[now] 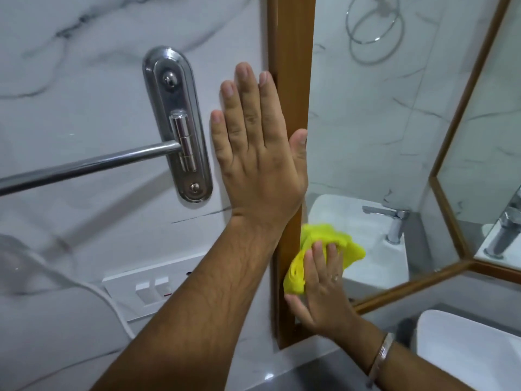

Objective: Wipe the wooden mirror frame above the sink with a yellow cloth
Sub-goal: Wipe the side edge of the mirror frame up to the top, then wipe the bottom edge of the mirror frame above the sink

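The wooden mirror frame [293, 66] runs vertically through the middle of the view, with its bottom rail [408, 289] slanting off to the right. My left hand [259, 153] lies flat and open against the marble wall, its thumb on the frame's left upright. Lower down, my right hand [321, 286] presses a bunched yellow cloth [324, 244] against the inner edge of that upright, near the bottom corner. A metal bangle sits on my right wrist.
A chrome towel bar bracket [177, 122] and its bar [84, 165] are fixed to the wall left of my left hand. A white switch plate [152, 286] sits below. The white sink [473, 351] is at bottom right; a faucet [394, 221] and towel ring [375, 29] show in the mirror.
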A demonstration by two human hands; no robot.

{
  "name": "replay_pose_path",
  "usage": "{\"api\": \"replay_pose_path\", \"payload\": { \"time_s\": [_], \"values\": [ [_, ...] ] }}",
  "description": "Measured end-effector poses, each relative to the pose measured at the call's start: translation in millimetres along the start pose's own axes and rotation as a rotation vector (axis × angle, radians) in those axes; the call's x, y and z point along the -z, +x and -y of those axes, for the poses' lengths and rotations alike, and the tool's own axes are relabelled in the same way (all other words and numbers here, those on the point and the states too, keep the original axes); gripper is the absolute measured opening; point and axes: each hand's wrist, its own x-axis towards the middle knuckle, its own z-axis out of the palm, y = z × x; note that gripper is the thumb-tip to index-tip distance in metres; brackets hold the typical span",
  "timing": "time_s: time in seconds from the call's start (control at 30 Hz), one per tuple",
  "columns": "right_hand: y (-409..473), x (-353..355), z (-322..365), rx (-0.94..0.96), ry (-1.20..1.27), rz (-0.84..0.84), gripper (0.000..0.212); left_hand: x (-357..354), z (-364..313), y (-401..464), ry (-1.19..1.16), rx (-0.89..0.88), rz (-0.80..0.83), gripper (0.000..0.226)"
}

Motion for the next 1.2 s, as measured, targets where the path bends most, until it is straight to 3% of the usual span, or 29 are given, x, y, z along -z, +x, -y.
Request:
{"api": "replay_pose_path", "payload": {
  "time_s": [0.13,0.2,0.3,0.53,0.63,0.87,1.03,1.2],
  "values": [
    [-110,-45,8,-0.03,-0.098,0.229,0.083,-1,1,0,-0.008,-0.014,-0.002,0.064],
    [-136,-55,13,-0.065,-0.14,0.266,0.083,-1,1,0,-0.006,-0.007,-0.01,0.064],
    [-124,-57,19,-0.104,-0.126,0.215,0.08,-2,1,-2,-0.014,-0.014,-0.009,0.063],
    [12,3,6,-0.02,0.018,-0.013,0.077,-1,1,0,-0.004,-0.01,-0.008,0.063],
    [0,-7,4,-0.027,0.041,-0.021,0.081,-2,1,0,-0.006,0.001,-0.01,0.062],
    [-144,-63,35,-0.295,0.048,0.284,0.079,-2,4,0,0.032,-0.035,-0.035,0.063],
    [-137,-64,40,-0.404,0.083,0.209,0.074,-4,13,-72,0.055,-0.25,0.129,0.079],
    [-132,-68,37,-0.688,0.267,0.123,0.078,-8,10,-188,0.108,-0.351,0.328,0.088]
  ]
}}
